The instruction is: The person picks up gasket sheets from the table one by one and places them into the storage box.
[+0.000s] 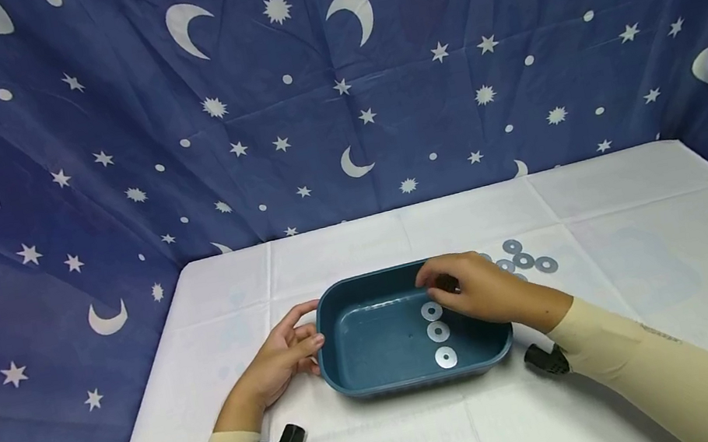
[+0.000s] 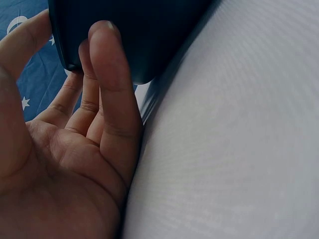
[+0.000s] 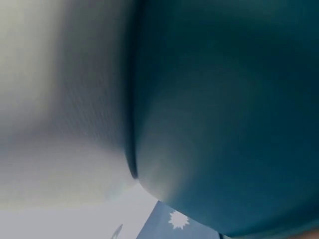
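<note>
A teal plastic tub [image 1: 378, 359] sits on the white-covered table. Three flat metal washers [image 1: 438, 332] lie in a row on its floor. My left hand [image 1: 285, 355] rests its fingers and thumb against the tub's left end; in the left wrist view, relaxed fingers [image 2: 114, 94] lie along the tub's dark wall. My right hand [image 1: 472, 287] is over the tub's far right part, fingers bent downward and thumb close to the fingertips, just beyond the farthest washer. I cannot tell whether it pinches anything. Mostly the tub's blurred wall [image 3: 209, 124] fills the right wrist view.
Several loose washers [image 1: 524, 261] lie on the table behind the tub's right end, some partly hidden by the right hand. A blue curtain [image 1: 307, 118] with moons and stars hangs behind and at both sides. White cloth [image 1: 653, 263] covers the table.
</note>
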`<action>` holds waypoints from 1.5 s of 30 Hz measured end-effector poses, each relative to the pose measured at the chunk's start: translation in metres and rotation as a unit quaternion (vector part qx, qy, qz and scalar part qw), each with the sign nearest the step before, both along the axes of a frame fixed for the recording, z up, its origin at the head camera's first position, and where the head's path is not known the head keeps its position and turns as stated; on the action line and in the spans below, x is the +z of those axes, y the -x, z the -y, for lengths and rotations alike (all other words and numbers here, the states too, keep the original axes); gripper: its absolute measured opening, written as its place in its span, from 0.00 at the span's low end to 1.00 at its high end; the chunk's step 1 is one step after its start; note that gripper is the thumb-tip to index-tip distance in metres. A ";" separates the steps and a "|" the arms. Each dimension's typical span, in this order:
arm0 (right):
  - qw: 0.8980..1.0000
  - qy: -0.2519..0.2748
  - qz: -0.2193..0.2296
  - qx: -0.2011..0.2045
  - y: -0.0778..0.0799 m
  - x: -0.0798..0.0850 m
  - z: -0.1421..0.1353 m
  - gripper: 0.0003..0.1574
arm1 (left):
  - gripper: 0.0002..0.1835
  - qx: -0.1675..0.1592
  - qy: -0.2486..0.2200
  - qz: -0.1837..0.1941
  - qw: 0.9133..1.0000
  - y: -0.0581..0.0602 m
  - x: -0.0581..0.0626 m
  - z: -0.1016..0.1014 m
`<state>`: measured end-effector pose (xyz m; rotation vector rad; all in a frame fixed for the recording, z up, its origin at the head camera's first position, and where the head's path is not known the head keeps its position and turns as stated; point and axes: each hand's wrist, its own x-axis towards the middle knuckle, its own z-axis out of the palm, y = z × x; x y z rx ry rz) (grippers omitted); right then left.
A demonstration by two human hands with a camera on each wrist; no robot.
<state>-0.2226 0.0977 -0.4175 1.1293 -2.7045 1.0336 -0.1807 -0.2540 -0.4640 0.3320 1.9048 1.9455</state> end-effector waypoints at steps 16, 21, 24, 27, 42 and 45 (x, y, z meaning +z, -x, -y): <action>0.993 0.108 -0.040 -0.033 -0.030 0.017 -0.040 0.17 | 0.34 -0.001 -0.004 0.000 1.000 0.000 -0.001 -0.002; 0.988 0.131 -0.040 -0.071 -0.028 0.018 -0.056 0.15 | 0.33 -0.005 -0.008 -0.002 1.000 0.001 -0.002 -0.003; 0.984 0.143 -0.040 -0.095 -0.024 0.017 -0.066 0.15 | 0.33 -0.006 -0.008 -0.001 1.000 0.001 -0.002 -0.003; 0.982 0.143 -0.039 -0.117 -0.020 0.016 -0.075 0.15 | 0.32 -0.004 -0.005 0.001 1.000 0.001 -0.002 -0.002; 0.976 0.098 0.005 -0.192 0.001 0.006 -0.110 0.13 | 0.32 -0.008 -0.006 -0.003 1.000 0.000 -0.002 0.001; 0.975 0.084 0.015 -0.205 0.004 0.003 -0.116 0.14 | 0.33 -0.009 -0.006 -0.005 1.000 0.001 -0.002 0.001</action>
